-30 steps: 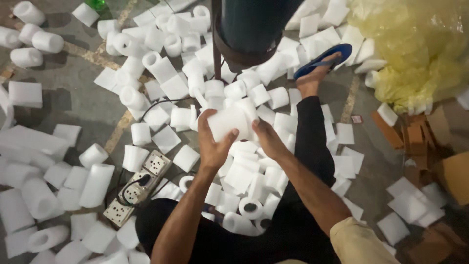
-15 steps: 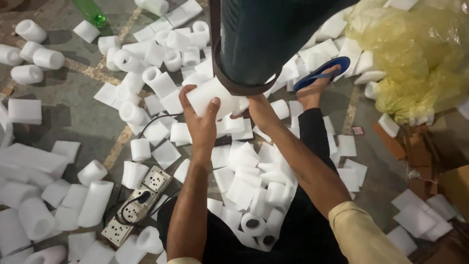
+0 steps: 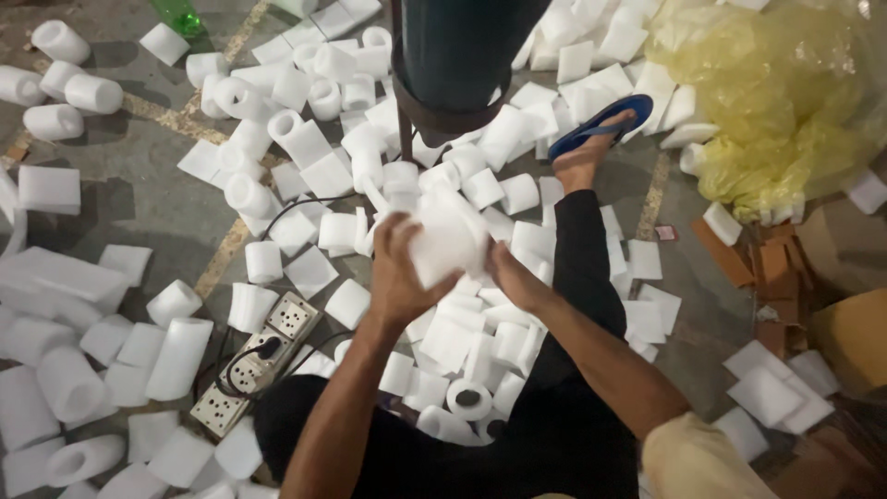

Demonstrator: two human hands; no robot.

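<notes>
Both my hands grip one white foam sheet (image 3: 448, 236), blurred by motion, in front of my lap. My left hand (image 3: 399, 273) wraps the sheet's left side. On the sheet's right lower edge sits my right hand (image 3: 510, 277). Just beyond the sheet stands a dark green cylinder (image 3: 462, 51). White foam rolls and flat foam pieces (image 3: 296, 139) lie scattered over the grey floor all around. More foam rolls (image 3: 467, 397) lie between my legs, which are in dark trousers. My foot in a blue sandal (image 3: 596, 125) rests to the right of the cylinder.
A white power strip (image 3: 263, 360) with a black plug and cable lies on the floor at lower left. A yellow plastic bag (image 3: 767, 92) bulges at the upper right. Brown cardboard pieces (image 3: 776, 263) lie at right. A green bottle (image 3: 177, 14) shows at the top edge.
The foam sheet came back from the cylinder toward my lap. Both hands moved down with it and now curl around it.
</notes>
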